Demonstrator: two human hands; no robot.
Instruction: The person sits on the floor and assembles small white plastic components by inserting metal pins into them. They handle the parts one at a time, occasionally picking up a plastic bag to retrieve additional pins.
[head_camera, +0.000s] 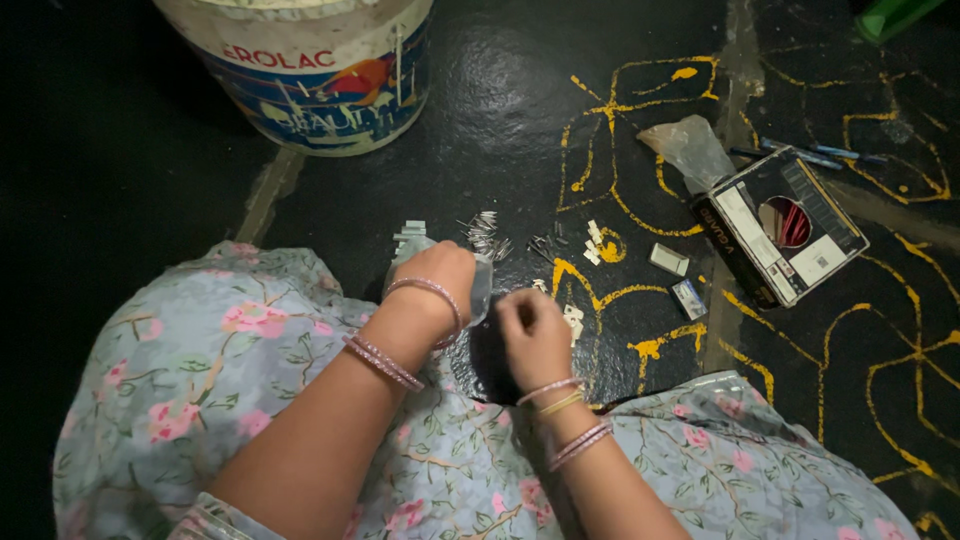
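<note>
Pins lie loose on floor just beyond left hand, fingers closed on clear pouch; right hand pinched shut, contents hidden. White clips unsorted beyond; sorting judged early

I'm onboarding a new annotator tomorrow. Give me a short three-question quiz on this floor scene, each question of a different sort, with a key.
1. True or false: the left hand rests on a clear plastic bag.
2. What lies on the floor just beyond both hands?
A. a heap of small metal pins
B. a pair of scissors
C. a ball of thread
3. Fill in: the open cardboard box lies to the ____ of the right hand.

Key: 1 true; 2 A; 3 right
</note>
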